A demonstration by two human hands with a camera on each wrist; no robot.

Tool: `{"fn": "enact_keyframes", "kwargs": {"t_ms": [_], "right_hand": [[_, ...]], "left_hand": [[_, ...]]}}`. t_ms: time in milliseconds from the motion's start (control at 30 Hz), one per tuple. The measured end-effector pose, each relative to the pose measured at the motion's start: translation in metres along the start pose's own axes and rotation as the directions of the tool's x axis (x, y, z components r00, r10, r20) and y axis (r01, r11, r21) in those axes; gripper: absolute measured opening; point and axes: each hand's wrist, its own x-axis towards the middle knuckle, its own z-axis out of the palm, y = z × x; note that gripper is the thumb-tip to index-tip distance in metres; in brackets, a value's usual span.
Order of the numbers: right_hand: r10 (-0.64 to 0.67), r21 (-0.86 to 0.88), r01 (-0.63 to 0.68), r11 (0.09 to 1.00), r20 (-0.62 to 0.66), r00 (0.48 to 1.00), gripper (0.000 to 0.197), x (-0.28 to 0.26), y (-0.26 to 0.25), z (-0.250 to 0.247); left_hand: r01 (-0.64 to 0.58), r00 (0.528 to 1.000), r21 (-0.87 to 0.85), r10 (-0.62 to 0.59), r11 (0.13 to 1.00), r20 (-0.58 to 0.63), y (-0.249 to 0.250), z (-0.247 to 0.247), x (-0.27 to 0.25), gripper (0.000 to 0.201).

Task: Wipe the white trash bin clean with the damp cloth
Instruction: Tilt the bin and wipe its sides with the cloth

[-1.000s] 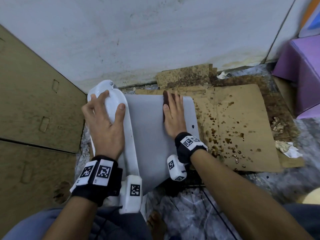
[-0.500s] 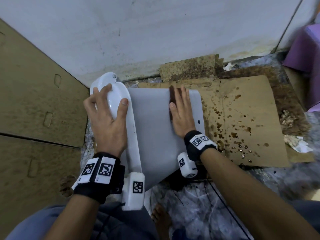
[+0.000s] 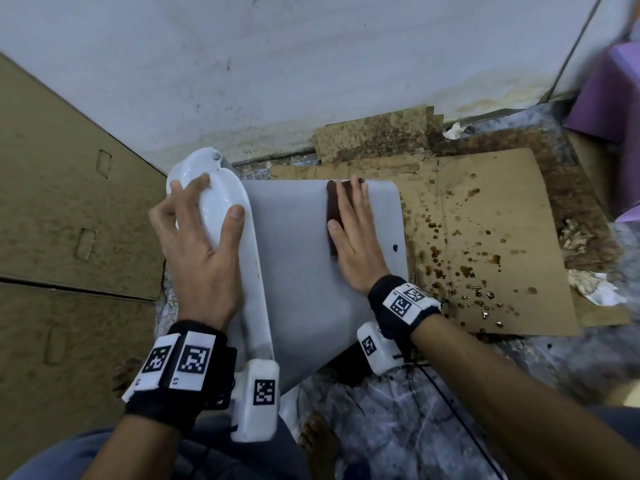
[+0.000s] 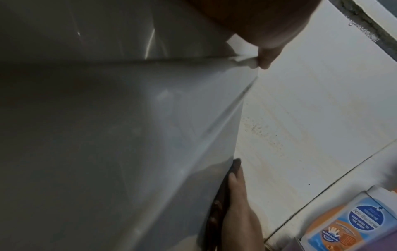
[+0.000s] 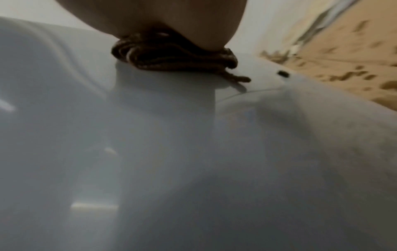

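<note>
The white trash bin [image 3: 294, 258] lies on its side on the floor, lid [image 3: 216, 199] to the left. My left hand [image 3: 201, 251] grips the domed lid, thumb on its right side and fingers over its left edge. My right hand [image 3: 355, 233] lies flat on the bin's upturned side with straight fingers, pressing a dark brown cloth [image 3: 331, 209] against it near the far edge. The right wrist view shows the bunched cloth [image 5: 171, 57] under my palm on the bin [image 5: 193, 152]. In the left wrist view the cloth [image 4: 219, 203] peeks from under the right hand [image 4: 238, 203].
Stained brown cardboard [image 3: 485, 237] lies on the floor right of the bin, and plain cardboard sheets [image 3: 69, 202] stand to the left. A white wall [image 3: 311, 64] is close behind. A purple object [image 3: 609, 98], crumpled paper [image 3: 595, 292], my bare foot [image 3: 318, 441] and a printed box [image 4: 348, 225] are nearby.
Both hands keep their places on the bin, the right still pressing the cloth at the far edge. Only the head view has shifted slightly.
</note>
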Motion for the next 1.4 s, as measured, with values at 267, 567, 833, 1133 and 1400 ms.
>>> {"fn": "enact_keyframes", "kwargs": {"t_ms": [267,567,833,1133,1400], "right_hand": [[0.365,-0.004,-0.366,0.931,-0.063,0.929,0.054,0.018,0.063,-0.016],[0.338,0.046,-0.338,0.94,0.004,0.941,0.053,0.009,0.033,-0.01],[0.236,0.071,-0.233,0.97,-0.04,0.971,0.056,0.0,0.03,-0.01],[0.492,0.077,-0.491,0.868,0.006,0.87,0.05,0.039,0.066,-0.047],[0.318,0.104,-0.316,0.943,0.004,0.948,0.052,0.014,0.014,-0.027]], "left_hand": [[0.014,1.0,-0.003,-0.014,1.0,-0.005,0.0,0.0,0.0,0.05],[0.013,1.0,0.005,-0.013,1.0,-0.002,0.005,0.001,0.001,0.051],[0.008,1.0,-0.004,-0.008,1.0,0.008,0.009,0.0,-0.005,0.052],[0.026,0.999,0.023,-0.027,0.999,0.04,0.013,0.0,-0.007,0.053],[0.037,0.998,0.019,-0.038,0.999,0.055,0.013,-0.005,-0.01,0.054]]}}
